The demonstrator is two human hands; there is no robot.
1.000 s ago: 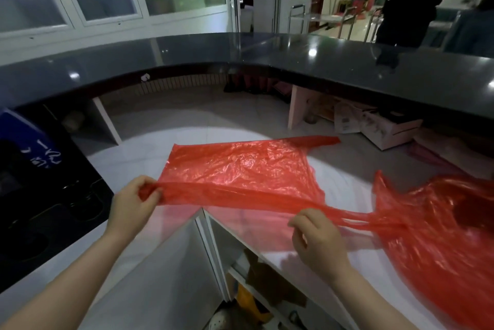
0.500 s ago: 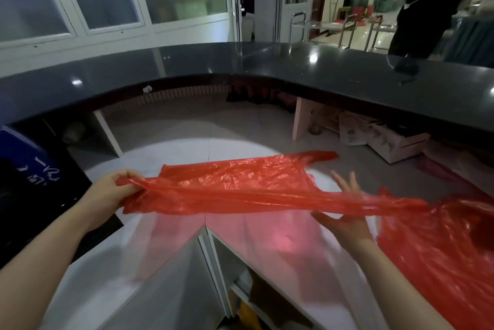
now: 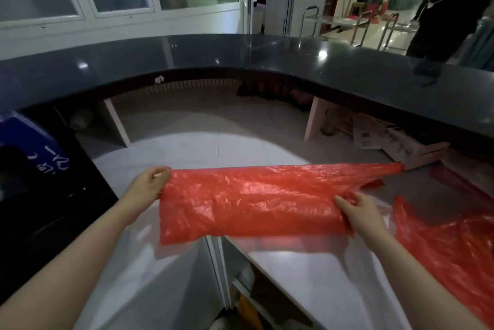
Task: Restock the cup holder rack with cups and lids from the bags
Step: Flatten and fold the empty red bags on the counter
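From the head view, I am pinching the thin, crinkled red plastic bag at its left end with my left hand, while my right hand is gripping its right end, above the white surface. Pulling too hard could be tearing the film.

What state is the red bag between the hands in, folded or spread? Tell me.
Folded. The red plastic bag forms a doubled flat band over the white counter, the left hand pinching one end, the right hand gripping the other.

Red bag folded over; right hand now grips fold
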